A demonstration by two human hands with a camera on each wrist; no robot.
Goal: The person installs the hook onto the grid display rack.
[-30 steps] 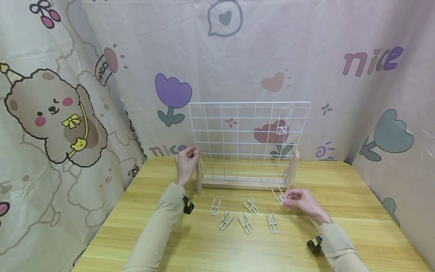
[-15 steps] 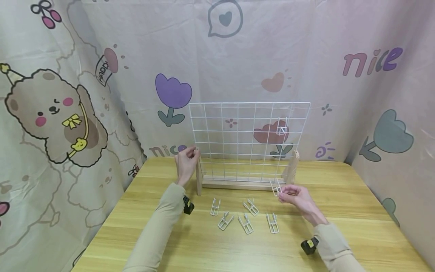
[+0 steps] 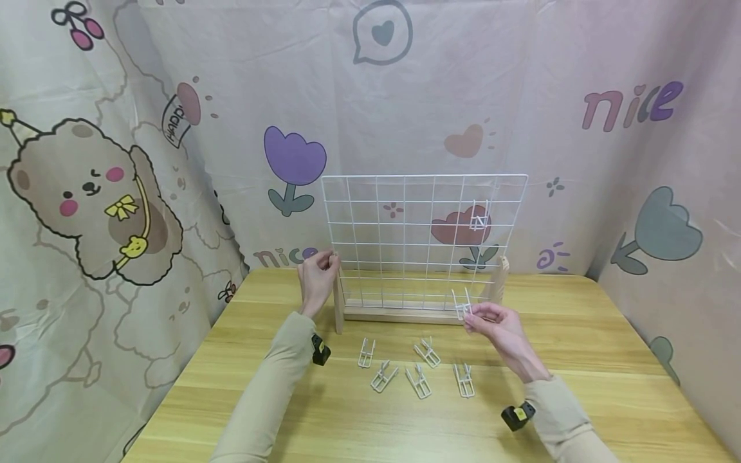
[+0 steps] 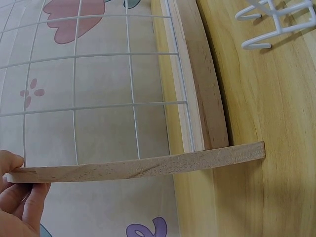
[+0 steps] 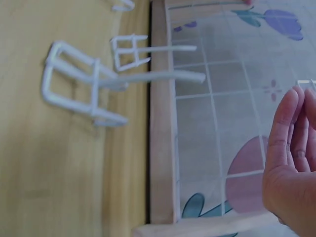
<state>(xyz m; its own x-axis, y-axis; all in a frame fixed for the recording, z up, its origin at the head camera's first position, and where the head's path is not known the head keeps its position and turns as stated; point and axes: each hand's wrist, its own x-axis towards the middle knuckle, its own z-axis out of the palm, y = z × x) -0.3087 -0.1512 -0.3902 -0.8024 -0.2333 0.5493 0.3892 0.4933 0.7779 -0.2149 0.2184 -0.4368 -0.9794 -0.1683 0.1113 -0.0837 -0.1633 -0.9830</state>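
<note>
I saw the left hand (image 3: 316, 278) pinching a grained, pale wooden upright (image 4: 148, 168), the right hand (image 3: 500, 330) a white bent-wire hook (image 3: 463, 307).

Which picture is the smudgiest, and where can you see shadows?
The right wrist view is the smudgiest: the nearer white hook looks soft and blurry; the left wrist view is clearer, showing grain on the wooden side post and a dark shadow along the wooden base bar; the head view looks bright, with only soft shadows on the table.
</note>
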